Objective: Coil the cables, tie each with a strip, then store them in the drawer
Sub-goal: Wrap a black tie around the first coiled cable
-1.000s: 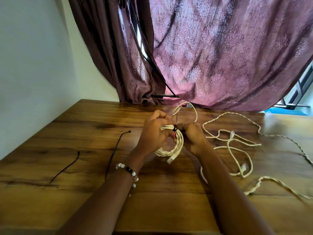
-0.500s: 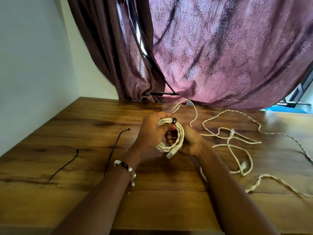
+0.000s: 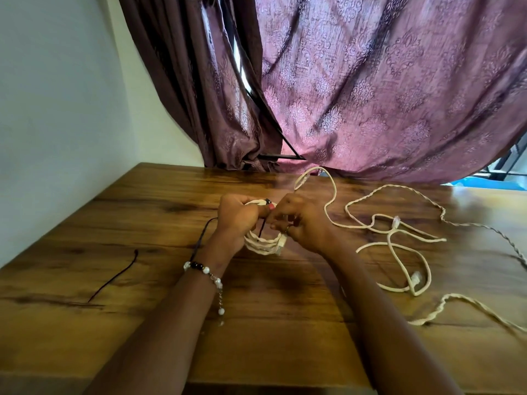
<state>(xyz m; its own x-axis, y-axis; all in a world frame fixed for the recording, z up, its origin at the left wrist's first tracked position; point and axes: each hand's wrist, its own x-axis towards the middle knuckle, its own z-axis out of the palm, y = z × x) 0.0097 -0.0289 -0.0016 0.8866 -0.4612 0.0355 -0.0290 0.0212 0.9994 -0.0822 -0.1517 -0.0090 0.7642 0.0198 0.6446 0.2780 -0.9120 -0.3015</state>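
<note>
Both of your hands hold the same bundle: your left hand (image 3: 239,218) curls its fingers round the top of the coiled cable (image 3: 263,243), and your right hand (image 3: 302,223) pinches at the coil's right side, fingers bent in close. The coil sits between your two hands over the middle of the wooden table (image 3: 142,323), standing up with its long way running from 12 o'clock down to 6 o'clock, and its loops hang out below your fingers. A thin black strip (image 3: 261,228) goes over the top of the coil and hangs down in front of it, right by your right fingertips, so that hand is nearer for pulling it tight. I think you are in the middle of tying this first coil. A loose cable (image 3: 399,243) lies in messy loops at 3 o'clock, well apart from your hands, and a spare strip (image 3: 114,277) lies at 8 o'clock. No drawer shows. Compared with half a second ago, your right hand sits higher, up by the top of the coil, and the black strip now hangs down in plain sight.
</note>
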